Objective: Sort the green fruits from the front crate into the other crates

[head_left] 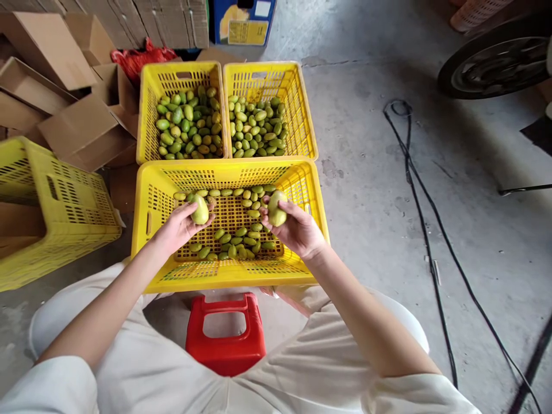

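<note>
My left hand (185, 224) is closed round a smooth, pale green oval fruit (199, 209) that looks like a small mango. Another green fruit (276, 208) of the same kind is gripped in my right hand (299, 229). Both hands are above a large yellow plastic crate (228, 280) in front of me. Several green fruits (244, 241) lie scattered on its slatted floor, partly hidden by my hands. Behind it stand two smaller-looking yellow crates, the left one (141, 115) and the right one (304, 109), each holding many green and yellowish fruits.
A red plastic stool (226, 345) is between my legs. At left, a yellow crate (73, 213) lies beside brown cardboard boxes (81, 126). A blue carton (244, 23) stands behind. Black cable (425, 190) runs over the concrete floor at right, near a wheel (495, 60).
</note>
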Motion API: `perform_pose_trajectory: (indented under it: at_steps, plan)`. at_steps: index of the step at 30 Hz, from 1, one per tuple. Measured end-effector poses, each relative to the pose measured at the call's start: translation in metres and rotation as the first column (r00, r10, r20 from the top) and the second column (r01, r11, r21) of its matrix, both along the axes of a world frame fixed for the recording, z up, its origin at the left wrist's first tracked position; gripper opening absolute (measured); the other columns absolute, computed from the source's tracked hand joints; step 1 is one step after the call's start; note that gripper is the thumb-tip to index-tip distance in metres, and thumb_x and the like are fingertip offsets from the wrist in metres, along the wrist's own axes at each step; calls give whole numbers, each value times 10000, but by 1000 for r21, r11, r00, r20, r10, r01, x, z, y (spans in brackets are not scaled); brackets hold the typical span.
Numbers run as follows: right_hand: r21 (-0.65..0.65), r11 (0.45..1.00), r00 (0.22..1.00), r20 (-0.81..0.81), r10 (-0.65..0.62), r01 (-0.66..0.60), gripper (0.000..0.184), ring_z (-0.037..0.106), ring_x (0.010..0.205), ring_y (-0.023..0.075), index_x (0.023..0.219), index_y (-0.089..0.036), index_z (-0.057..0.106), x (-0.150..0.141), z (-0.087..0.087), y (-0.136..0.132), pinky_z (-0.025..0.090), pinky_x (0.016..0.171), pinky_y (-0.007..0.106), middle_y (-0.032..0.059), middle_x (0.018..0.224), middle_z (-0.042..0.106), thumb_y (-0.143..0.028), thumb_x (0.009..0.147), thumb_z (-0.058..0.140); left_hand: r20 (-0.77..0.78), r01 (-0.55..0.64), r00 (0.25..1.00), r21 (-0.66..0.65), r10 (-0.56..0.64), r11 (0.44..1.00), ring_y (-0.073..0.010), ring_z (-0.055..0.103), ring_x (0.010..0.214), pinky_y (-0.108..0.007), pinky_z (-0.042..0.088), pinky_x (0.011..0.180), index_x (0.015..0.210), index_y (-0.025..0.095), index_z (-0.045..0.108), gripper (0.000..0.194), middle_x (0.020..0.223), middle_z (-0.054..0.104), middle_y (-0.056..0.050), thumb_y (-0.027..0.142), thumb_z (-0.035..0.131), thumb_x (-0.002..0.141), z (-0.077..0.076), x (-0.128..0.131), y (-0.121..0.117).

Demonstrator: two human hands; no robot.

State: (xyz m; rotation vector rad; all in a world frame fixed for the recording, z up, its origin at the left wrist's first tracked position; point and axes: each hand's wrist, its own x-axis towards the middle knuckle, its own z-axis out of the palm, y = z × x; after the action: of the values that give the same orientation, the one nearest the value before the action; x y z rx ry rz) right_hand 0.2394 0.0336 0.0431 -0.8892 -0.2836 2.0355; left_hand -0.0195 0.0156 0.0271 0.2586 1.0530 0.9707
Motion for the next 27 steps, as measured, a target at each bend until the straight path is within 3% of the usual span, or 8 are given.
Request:
perform_pose_trajectory:
  at_steps: [4, 8, 10, 14, 17, 20, 24, 27]
  plan:
    - [-13, 998, 998, 25, 57, -57, 314, 393, 456, 19, 808, -210, 521, -2, -9, -4, 346, 387, 112, -71, 694, 544, -85, 614, 734, -64, 213, 977, 165, -205, 963, -22, 477, 474, -138, 357, 400, 781, 138, 596, 205, 776, 617, -16, 172, 778, 691, -5, -2, -5]
    - [-26, 996, 991, 97, 92, -90, 316, 359, 426, 14, 888, -209, 548, 0, -11, -3, 271, 359, 112, -68, 696, 534, -131, 646, 735, -62, 215, 976, 155, -208, 964, -22, 451, 456, -140, 322, 385, 763, 147, 575, 254, 735, 587, 0, 228, 802, 685, 0, -1, -5]
    - [-38, 998, 994, 89, 60, -56, 285, 413, 455, 29, 907, -202, 565, 0, -8, 0, 309, 371, 128, -38, 748, 580, -189, 681, 739, -6, 158, 987, 131, -159, 979, -60, 512, 508, -165, 401, 426, 856, 155, 604, 284, 760, 606, -14, 317, 788, 713, 4, -1, -2]
    - [-63, 998, 1000, 4, 11, -11, 232, 619, 693, 143, 971, -214, 607, 1, 3, 4, 541, 561, 251, 31, 897, 664, -302, 761, 649, 68, 22, 997, 82, -28, 996, -169, 657, 754, -285, 568, 660, 1045, 156, 631, 339, 896, 658, -60, 360, 704, 784, 7, -2, 2]
    - [-36, 999, 1000, -21, 11, -11, 278, 663, 848, 199, 992, -235, 598, 0, 6, 4, 597, 707, 337, 40, 982, 689, -229, 718, 641, 38, -9, 999, 100, 5, 995, -196, 681, 837, -316, 575, 720, 955, 183, 604, 272, 962, 674, -56, 266, 753, 743, 4, -2, 1]
    - [-51, 998, 999, 0, 46, -46, 297, 663, 815, 183, 965, -230, 584, -2, 1, 1, 600, 705, 317, 24, 927, 687, -194, 693, 699, 39, 34, 999, 129, -39, 991, -141, 637, 665, -263, 536, 603, 852, 192, 543, 284, 776, 637, -3, 208, 783, 700, 0, -1, -3]
    - [-146, 982, 992, -5, 124, -124, 239, 489, 520, 72, 805, -208, 528, -4, -12, -4, 422, 416, 149, -29, 715, 605, -209, 698, 742, 18, 132, 991, 120, -135, 984, -64, 464, 438, -186, 392, 442, 775, 182, 511, 267, 574, 506, 56, 246, 767, 737, -2, 3, -6]
    - [-191, 972, 989, 16, 145, -140, 255, 380, 446, 35, 743, -192, 489, -3, -17, -4, 278, 348, 108, -32, 675, 579, -210, 708, 741, 15, 134, 991, 72, -135, 988, -61, 427, 404, -193, 367, 421, 749, 169, 529, 271, 545, 493, 50, 349, 727, 789, -2, 4, -4]
